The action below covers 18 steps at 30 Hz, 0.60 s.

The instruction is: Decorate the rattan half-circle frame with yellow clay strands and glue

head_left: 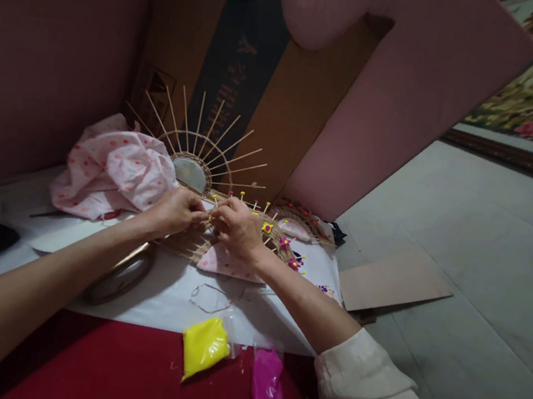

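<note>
A woven twine piece [277, 231], with sticks along its edge, lies on the white sheet under my hands. Yellow and magenta tips cap several sticks, and small magenta flowers [284, 243] sit on its right side. My left hand [179, 213] is closed in a pinch at its upper left edge. Close beside it, my right hand [238, 227] pinches at the same spot, covering part of the weave. Whatever lies between the fingertips is too small to make out. Pink spotted fabric [223, 261] shows below my right hand.
Behind stands a sunburst frame of sticks [197, 141] against a cardboard box [309, 85]. A crumpled spotted cloth [120, 166] is at left. Yellow [205, 348] and magenta [267, 380] clay packets rest in front on red cloth. An oval rim [120, 277] lies below my left forearm.
</note>
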Tool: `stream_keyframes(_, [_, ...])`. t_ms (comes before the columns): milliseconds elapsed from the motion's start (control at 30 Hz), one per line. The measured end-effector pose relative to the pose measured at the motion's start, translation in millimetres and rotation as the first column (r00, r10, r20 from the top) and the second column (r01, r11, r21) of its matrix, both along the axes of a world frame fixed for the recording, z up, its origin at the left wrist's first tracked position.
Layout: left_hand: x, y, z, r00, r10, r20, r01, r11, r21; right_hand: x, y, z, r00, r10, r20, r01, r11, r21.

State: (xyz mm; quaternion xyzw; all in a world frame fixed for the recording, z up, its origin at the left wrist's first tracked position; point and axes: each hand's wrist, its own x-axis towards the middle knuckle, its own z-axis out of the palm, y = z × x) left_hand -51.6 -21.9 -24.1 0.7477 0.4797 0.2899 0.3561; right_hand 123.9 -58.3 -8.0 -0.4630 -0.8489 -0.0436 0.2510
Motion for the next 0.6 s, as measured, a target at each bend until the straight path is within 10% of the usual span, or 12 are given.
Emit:
stream_keyframes(233, [-2.0,3.2,-0.7,1.0,0.03,-0.001,-0.03,0.999,-0.018,49.7,-28.5,30.2,0.976,-0.097,-0.197,0.118,0.988,0.1])
stream_keyframes(433, [-4.1,9.0,-7.9,1.0,0.016,0.02,-0.017,0.998,0.065,106.5,-116.1,48.0,0.945,-0.286,-0.16,0.29,0.957,0.005])
stream_keyframes(600, [-6.0,10.9,-6.3,1.0,-0.022,0.016,0.021,0.999,0.045,153.3,-183.5,18.4,0.786,-0.616,-0.053,0.592,0.775,-0.221])
